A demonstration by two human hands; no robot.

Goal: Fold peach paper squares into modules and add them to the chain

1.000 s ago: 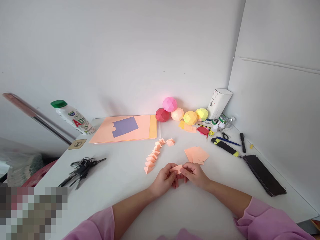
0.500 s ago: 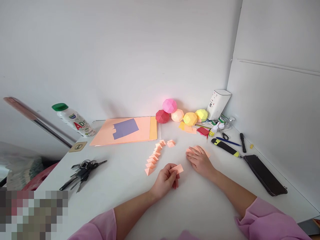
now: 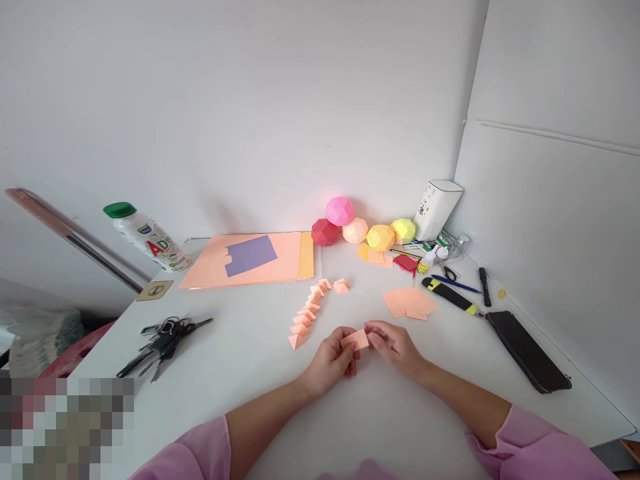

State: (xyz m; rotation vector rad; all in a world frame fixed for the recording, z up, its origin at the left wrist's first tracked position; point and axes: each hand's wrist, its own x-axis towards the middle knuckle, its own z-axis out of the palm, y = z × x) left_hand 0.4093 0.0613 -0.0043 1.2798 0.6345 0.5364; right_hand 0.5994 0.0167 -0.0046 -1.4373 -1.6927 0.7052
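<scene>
A small peach paper rectangle [image 3: 356,341] is pinched between the thumb and fingers of my left hand [image 3: 330,357], above the table's near middle. At its right end, the curled fingertips of my right hand [image 3: 399,350] meet the paper's edge. Left of the hands, a curved row of folded peach paper pieces [image 3: 306,313] lies on the table. One more small folded group [image 3: 342,286] sits just right of the row's far end. Beyond my right hand, several flat peach paper pieces [image 3: 410,302] overlap in a loose spread.
Faceted paper balls [image 3: 355,231] rest by the back wall. Large peach sheets [image 3: 287,257] carry a purple piece [image 3: 251,255]. Keys [image 3: 167,343] and a bottle [image 3: 147,237] are left; a cutter [image 3: 450,295], blue pen [image 3: 457,284] and black case [image 3: 527,351] lie right.
My right hand has left the flat peach papers and moved toward me, to the right end of the rectangle in my left hand. The spread papers are now uncovered.
</scene>
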